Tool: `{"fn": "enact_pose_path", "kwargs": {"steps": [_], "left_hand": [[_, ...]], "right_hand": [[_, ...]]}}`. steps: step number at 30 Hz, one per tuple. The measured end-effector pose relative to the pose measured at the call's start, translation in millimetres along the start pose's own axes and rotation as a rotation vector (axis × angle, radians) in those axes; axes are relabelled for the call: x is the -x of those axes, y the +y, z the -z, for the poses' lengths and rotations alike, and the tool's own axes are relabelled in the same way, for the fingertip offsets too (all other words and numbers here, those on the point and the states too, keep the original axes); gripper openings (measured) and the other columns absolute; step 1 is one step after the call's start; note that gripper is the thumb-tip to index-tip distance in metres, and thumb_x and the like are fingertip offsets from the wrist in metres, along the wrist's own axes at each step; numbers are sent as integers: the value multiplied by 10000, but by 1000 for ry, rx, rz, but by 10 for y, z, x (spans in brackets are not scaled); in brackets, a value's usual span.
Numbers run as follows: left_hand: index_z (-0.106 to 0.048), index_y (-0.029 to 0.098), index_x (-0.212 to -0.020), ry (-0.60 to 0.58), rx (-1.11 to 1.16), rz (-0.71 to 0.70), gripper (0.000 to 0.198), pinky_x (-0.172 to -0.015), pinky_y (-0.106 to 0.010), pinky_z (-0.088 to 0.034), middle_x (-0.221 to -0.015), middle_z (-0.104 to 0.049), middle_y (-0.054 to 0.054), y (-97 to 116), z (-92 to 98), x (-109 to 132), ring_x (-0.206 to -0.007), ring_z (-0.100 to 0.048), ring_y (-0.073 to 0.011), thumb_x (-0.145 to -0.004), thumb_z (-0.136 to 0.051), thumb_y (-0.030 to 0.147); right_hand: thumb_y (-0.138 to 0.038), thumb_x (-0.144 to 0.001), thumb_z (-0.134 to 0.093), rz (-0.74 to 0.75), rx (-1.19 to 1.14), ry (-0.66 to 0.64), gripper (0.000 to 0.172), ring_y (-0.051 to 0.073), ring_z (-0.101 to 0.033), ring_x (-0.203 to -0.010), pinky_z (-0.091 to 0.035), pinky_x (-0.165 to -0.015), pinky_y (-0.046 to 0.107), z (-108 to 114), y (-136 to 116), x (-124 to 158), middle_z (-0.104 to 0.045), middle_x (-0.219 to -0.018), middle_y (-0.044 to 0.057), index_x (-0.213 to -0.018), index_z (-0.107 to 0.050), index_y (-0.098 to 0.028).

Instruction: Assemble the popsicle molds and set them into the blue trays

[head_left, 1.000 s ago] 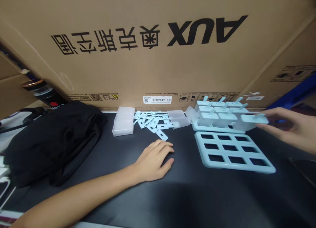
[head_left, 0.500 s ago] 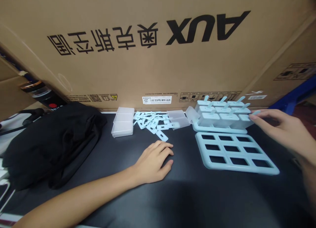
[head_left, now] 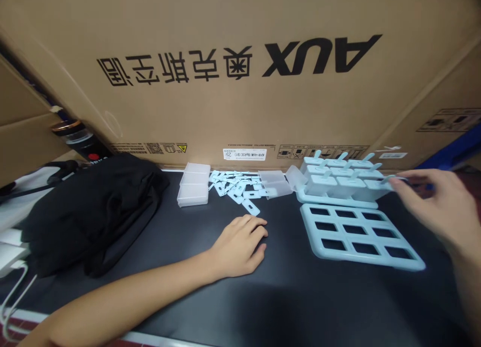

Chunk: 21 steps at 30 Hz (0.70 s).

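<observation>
My right hand (head_left: 438, 202) pinches the stick handle (head_left: 394, 178) of the front right ice pop mould (head_left: 377, 188). That mould stands among several light blue moulds with stick lids, in rows on a base tray (head_left: 338, 201). In front of them lies a light blue frame (head_left: 340, 228) with rectangular openings. My left hand (head_left: 240, 246) rests palm down on the dark table, fingers loosely bent and apart, holding nothing. Just beyond it is a heap of flat light blue sticks (head_left: 237, 191). A translucent mould cup (head_left: 296, 178) leans tilted against the tray's left end.
Translucent divided box (head_left: 194, 186) and a second translucent container (head_left: 276, 181) flank the sticks. A black cloth bag (head_left: 93, 212) and a dark bottle (head_left: 80, 141) are at the left, near white cables (head_left: 17, 287). A large cardboard box (head_left: 188, 116) walls off the back.
The view has shifted a little, so things sit slightly lower and further right. My right fingers have slid slightly outward along the handle. My left hand has stayed in place.
</observation>
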<state>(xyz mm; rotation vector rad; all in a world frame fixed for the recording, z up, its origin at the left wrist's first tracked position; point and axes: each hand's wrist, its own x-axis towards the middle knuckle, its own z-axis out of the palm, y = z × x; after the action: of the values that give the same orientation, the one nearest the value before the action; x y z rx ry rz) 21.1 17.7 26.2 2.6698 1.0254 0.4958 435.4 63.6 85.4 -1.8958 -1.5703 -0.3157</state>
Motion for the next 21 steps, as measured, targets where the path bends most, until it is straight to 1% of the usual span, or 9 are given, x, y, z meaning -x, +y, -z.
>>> {"fn": "enact_pose_path", "kwargs": {"steps": [2,4,5,8,11,13,16,18,21], "left_hand": [[-578,186,-1104,9,-49,-2,236,-1028,-434,-449,-1339,-563,-87,1,-6,11,-1238,-507,-258,-932,-480,313],[-574,177,-1133,23,-95,18,280,-1066,-455,-420,-1398,-516,-109,-1,-9,23,-1314,-445,-292,-924,-494,345],[-571,173,-1146,29,-112,35,302,-1079,-465,-407,-1425,-490,-120,-3,-9,27,-1342,-417,-307,-920,-499,360],[-562,170,-1168,33,-133,72,336,-1092,-474,-393,-1438,-468,-135,1,-4,31,-1357,-400,-325,-919,-498,385],[-563,172,-1157,35,-114,75,332,-1069,-463,-413,-1303,-546,-125,9,3,20,-1289,-459,-313,-907,-509,384],[-569,169,-1133,36,-101,76,320,-1039,-455,-435,-1203,-575,-120,-2,8,10,-1241,-490,-308,-897,-519,380],[-573,160,-1115,45,-99,84,313,-1035,-458,-436,-1161,-576,-125,-70,17,1,-1245,-488,-316,-898,-518,379],[-569,156,-1122,66,-101,98,315,-1060,-468,-416,-1175,-575,-130,-138,24,1,-1287,-463,-326,-902,-517,376],[-563,159,-1129,85,-95,113,308,-1078,-480,-399,-1213,-577,-133,-215,37,6,-1338,-424,-335,-907,-521,367]], "right_hand": [[-447,-809,-564,102,-1,185,262,186,-568,-698,-460,-678,321,44,-197,33,-640,-863,96,-869,-633,-202],[-412,-852,-544,293,-49,204,223,180,-580,-707,-467,-705,308,58,-527,74,-645,-854,76,-886,-609,-201],[-398,-871,-534,411,-79,114,214,186,-598,-746,-472,-723,303,39,-719,95,-650,-864,72,-908,-599,-198],[-386,-923,-467,738,-49,-286,256,243,-609,-942,-474,-822,354,-142,-1264,138,-657,-989,101,-1015,-592,-182],[-316,-891,-518,818,170,-533,268,292,-590,-1020,-467,-826,391,-426,-1611,152,-644,-1080,133,-1094,-597,-161],[-246,-844,-566,832,293,-639,273,304,-592,-1029,-464,-819,388,-576,-1727,151,-639,-1099,152,-1091,-607,-139],[-195,-803,-586,898,387,-736,279,308,-600,-1018,-454,-834,397,-673,-1809,116,-642,-1080,160,-1070,-621,-119],[-263,-803,-617,941,375,-759,303,314,-604,-1001,-448,-845,420,-674,-1849,66,-642,-1078,154,-1072,-625,-122],[-438,-793,-665,943,354,-785,436,331,-609,-975,-452,-833,441,-664,-1923,-10,-636,-1097,161,-1086,-633,-116]]}}
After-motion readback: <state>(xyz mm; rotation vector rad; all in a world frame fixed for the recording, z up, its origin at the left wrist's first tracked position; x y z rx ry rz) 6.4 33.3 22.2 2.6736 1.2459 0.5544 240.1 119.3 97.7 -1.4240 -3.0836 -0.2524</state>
